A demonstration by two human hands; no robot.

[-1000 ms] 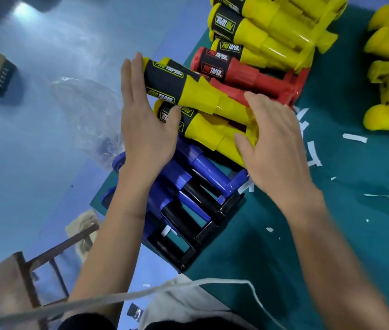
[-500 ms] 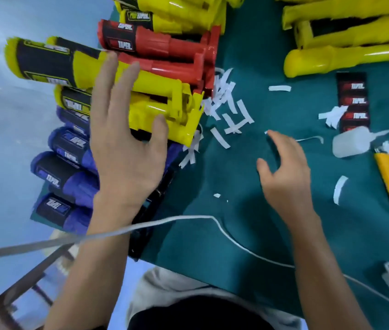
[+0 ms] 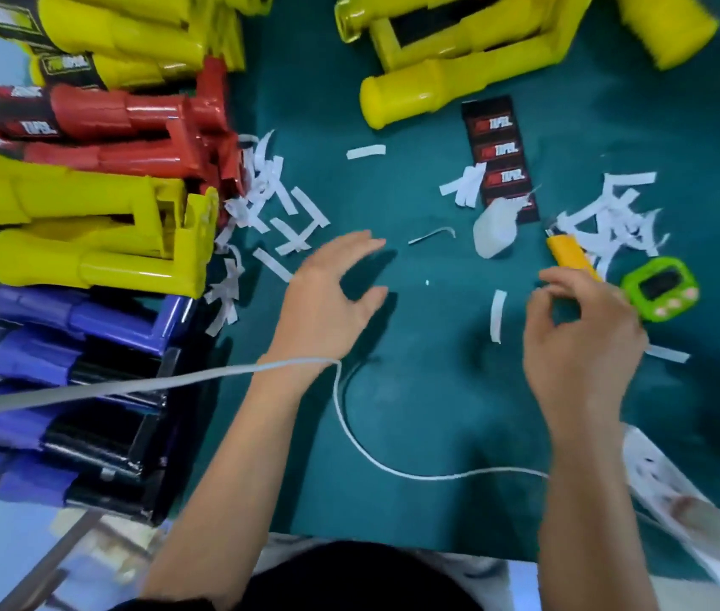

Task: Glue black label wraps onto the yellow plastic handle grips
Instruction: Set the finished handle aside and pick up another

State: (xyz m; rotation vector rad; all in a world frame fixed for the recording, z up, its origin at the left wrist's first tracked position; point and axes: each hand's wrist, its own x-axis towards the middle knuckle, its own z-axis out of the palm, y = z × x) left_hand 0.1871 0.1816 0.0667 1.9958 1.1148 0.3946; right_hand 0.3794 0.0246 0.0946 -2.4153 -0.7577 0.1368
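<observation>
Grip of L hand (image 3: 332, 297) spread, empty; R hand (image 3: 583, 341) loosely curled, empty; 4 black labels (image 3: 499, 156) beyond.

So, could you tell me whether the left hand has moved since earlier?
Yes. The left hand has come off the stacked yellow handles and moved right, over the green mat.

A: What does the wearer look like on your feed?
B: I see bare forearms (image 3: 235, 469), a bare left hand (image 3: 327, 302) and right hand (image 3: 578, 346).
A: Clothing?
B: A black fabric garment (image 3: 362, 575) at the bottom edge, pale cloth (image 3: 292, 549) bordering it, and a thin white cable (image 3: 362, 447).
</observation>
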